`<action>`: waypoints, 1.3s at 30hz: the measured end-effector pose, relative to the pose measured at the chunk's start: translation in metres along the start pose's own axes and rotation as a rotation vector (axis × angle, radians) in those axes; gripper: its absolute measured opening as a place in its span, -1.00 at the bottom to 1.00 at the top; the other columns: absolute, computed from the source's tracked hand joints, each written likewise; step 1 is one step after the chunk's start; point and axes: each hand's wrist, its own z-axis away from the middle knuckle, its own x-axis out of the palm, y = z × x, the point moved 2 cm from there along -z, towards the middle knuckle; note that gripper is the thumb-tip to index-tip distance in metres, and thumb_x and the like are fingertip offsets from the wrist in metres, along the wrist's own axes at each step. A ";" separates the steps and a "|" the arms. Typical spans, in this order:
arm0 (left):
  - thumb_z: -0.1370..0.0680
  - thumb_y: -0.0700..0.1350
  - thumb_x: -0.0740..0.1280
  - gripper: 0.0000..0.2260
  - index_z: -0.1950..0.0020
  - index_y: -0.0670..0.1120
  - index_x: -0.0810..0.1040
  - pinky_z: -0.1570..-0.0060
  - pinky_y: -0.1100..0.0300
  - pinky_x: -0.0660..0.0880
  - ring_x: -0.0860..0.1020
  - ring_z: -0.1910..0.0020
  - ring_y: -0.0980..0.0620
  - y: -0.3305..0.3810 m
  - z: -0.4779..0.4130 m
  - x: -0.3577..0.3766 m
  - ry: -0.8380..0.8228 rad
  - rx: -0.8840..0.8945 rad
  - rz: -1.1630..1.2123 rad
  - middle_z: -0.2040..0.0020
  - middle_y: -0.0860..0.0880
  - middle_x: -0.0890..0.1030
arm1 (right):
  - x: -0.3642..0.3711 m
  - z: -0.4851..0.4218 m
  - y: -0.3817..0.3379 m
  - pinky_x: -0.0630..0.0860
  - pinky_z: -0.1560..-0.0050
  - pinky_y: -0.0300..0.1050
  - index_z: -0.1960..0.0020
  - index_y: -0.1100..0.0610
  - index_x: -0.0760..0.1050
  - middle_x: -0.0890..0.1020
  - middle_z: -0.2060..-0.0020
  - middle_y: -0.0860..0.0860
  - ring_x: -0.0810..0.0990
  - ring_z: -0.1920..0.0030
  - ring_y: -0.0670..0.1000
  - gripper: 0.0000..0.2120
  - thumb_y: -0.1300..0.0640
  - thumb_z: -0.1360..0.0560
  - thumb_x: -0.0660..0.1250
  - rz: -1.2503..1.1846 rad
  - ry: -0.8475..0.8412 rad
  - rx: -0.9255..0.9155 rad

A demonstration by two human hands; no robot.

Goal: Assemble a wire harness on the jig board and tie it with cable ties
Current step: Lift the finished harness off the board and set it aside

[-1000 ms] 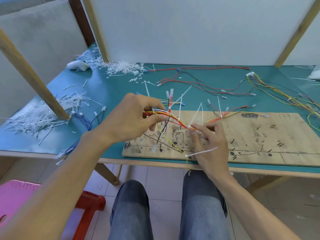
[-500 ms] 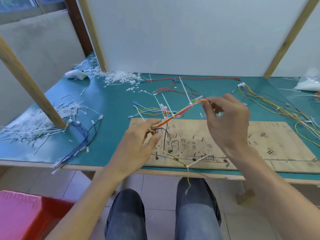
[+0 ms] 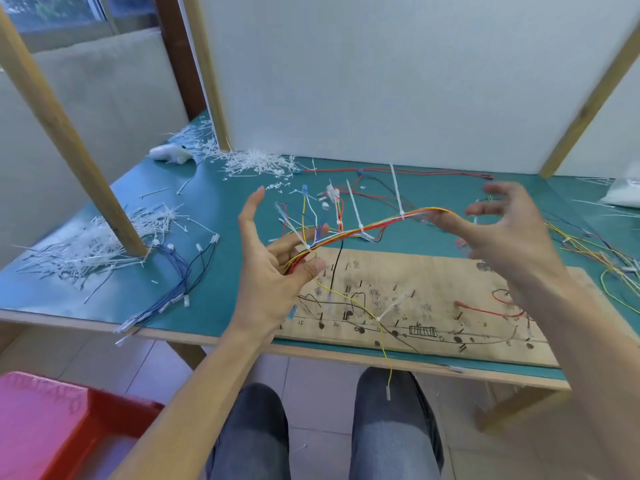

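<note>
The wire harness (image 3: 367, 228), a bundle of red, yellow, blue and white wires, hangs in the air above the wooden jig board (image 3: 450, 289). Three white cable ties (image 3: 401, 213) bind it, their tails sticking up. My left hand (image 3: 273, 268) pinches the bundle's left end between the thumb and a finger, and the other fingers are spread. My right hand (image 3: 512, 237) is blurred, with fingers spread wide; one fingertip touches the bundle's right end. A yellow wire (image 3: 384, 344) with another tie droops from the harness over the table's front edge.
Heaps of white tie offcuts (image 3: 86, 251) lie around a slanted wooden post (image 3: 69, 133) at the left and at the back. Blue wires (image 3: 173, 282) lie left of the board, red wires (image 3: 398, 171) behind it, yellow wires (image 3: 588, 244) at the right. A red and pink stool (image 3: 52, 427) stands below.
The harness rose off the board. My right hand slid right along the bundle, then spread its fingers. My left hand spread its fingers but still holds the left end.
</note>
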 end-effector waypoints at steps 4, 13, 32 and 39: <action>-0.47 -0.35 0.53 -0.32 -0.48 0.07 0.38 -0.09 0.07 0.63 0.62 -0.11 -0.08 0.002 -0.004 -0.002 -0.058 -0.050 0.038 -0.19 -0.16 0.72 | -0.007 0.004 0.022 0.67 -0.04 0.17 -0.37 -0.10 0.37 0.59 -0.21 -0.08 0.75 -0.03 0.05 -0.04 -0.46 -0.12 0.63 -0.003 -0.053 0.117; -0.56 -0.12 0.48 -0.80 -0.18 -0.10 0.70 -0.02 0.34 0.51 0.63 -0.02 0.11 -0.004 -0.003 -0.003 -0.062 -0.080 -0.016 -0.09 -0.08 0.73 | -0.022 -0.002 0.006 0.60 0.33 -0.13 -0.14 0.09 0.71 0.62 0.11 0.08 0.65 0.18 0.09 -0.76 0.14 -0.48 0.49 -0.551 -0.558 0.130; -0.70 -0.15 0.28 -0.86 -0.15 -0.06 0.63 0.29 0.08 0.67 0.73 0.22 -0.12 0.001 -0.013 -0.001 0.199 -0.099 0.104 0.01 -0.19 0.72 | -0.021 -0.021 -0.009 0.62 0.32 -0.10 -0.22 0.14 0.67 0.75 -0.07 0.18 0.63 0.35 0.06 -0.69 0.19 -0.49 0.57 -0.401 -0.315 -0.234; -0.70 -0.20 0.26 -0.87 -0.13 -0.06 0.60 0.29 0.04 0.68 0.71 0.28 -0.14 0.029 -0.032 0.011 0.126 -0.028 0.057 0.04 -0.15 0.72 | -0.008 -0.033 -0.012 0.43 0.44 -0.23 -0.27 0.06 0.63 0.76 -0.08 0.10 0.51 0.44 0.00 -0.76 0.16 -0.60 0.47 -0.580 -0.020 -0.300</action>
